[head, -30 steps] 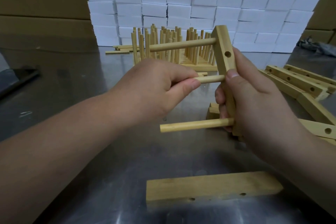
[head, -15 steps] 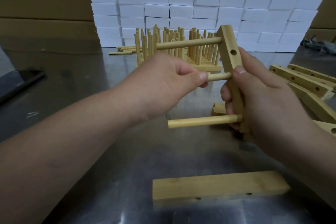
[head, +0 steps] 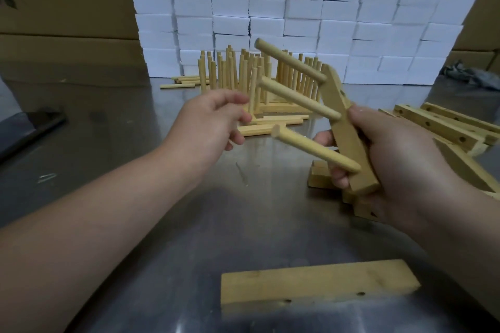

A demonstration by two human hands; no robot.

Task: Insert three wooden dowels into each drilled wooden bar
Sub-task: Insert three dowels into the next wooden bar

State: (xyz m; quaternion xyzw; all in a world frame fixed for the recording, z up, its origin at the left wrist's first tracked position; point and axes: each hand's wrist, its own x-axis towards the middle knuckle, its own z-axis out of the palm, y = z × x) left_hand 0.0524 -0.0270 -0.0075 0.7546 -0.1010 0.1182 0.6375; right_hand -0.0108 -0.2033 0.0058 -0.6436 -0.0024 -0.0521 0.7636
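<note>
Holding: right grip was curled round the drilled bar, thumb on its front face; the bar was tilted, raised above the desk.
Dowels: three dowels sat in that bar, pointing up and left.
Left side: left grip had loose, spread fingers holding nothing, just beside the dowel tips.
Near edge: a loose bar lay flat on the desk.
Right side: spare drilled bars lay piled.
Back: filled bars stood with dowels upright before stacked white boxes.
</note>
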